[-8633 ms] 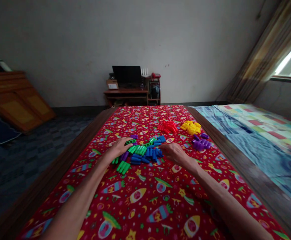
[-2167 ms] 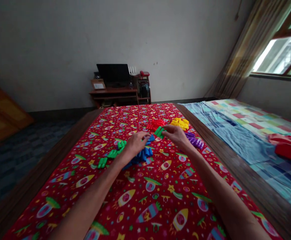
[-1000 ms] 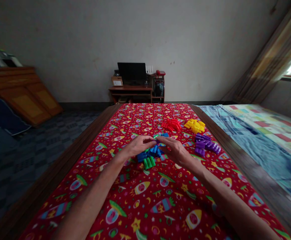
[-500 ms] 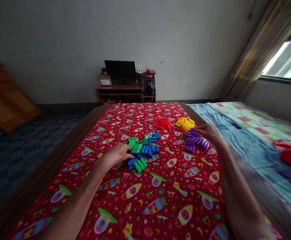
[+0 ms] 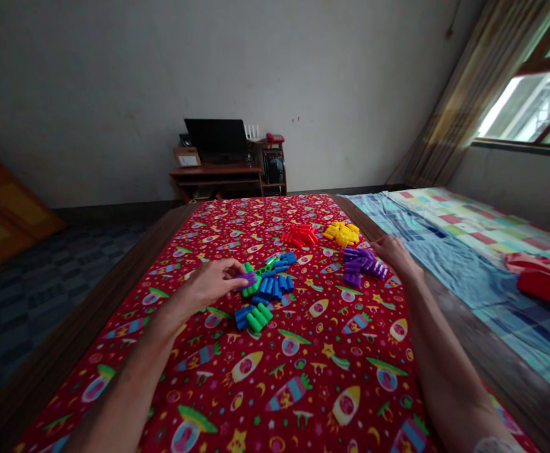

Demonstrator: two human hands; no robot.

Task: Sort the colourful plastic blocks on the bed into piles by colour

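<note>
The counter carries a red rocket-print cloth. At its centre lies the mixed heap of blue and green plastic tube blocks. The heap of purple plastic tube blocks lies to the right. The heap of red plastic tube blocks and the heap of yellow plastic tube blocks lie side by side farther back.

The right hand is at the purple heap's right edge. Its fingers appear loosely apart, gripping nothing. The left hand is at the mixed heap's left edge. Its fingers pinch a small purple plastic tube block just above that edge.
</note>
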